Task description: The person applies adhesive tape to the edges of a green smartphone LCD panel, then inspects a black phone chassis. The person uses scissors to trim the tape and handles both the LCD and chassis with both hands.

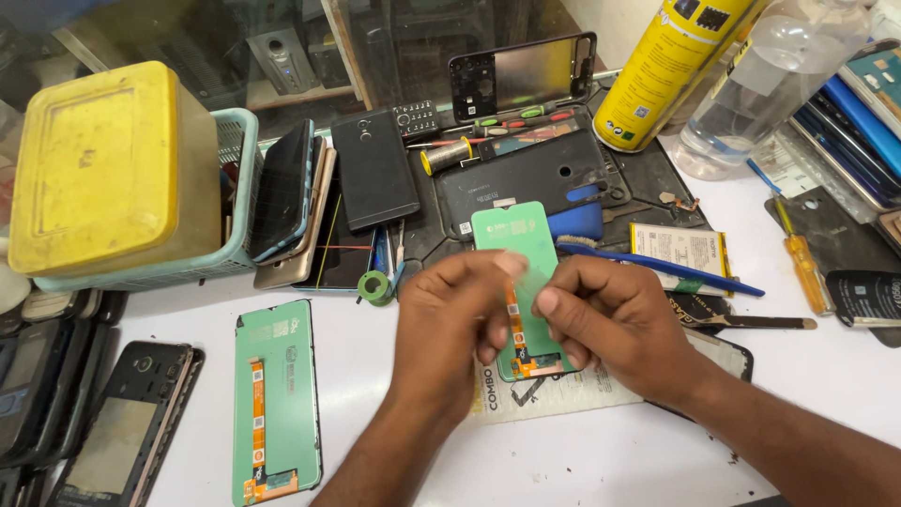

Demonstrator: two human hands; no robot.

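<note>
Here, both hands' grip point(511, 305) pinching green screen panel point(514, 246)

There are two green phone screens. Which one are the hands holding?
The green screen panel in the middle, held up between both hands. The other green panel lies flat on the white table, at the left, untouched.

We hold a panel point(514, 246) between our left hand point(450, 319) and right hand point(615, 324). Another panel point(275, 399) lies left, a basket point(242, 169) behind it, a screwdriver point(802, 258) right, a can point(662, 70) behind.
</note>
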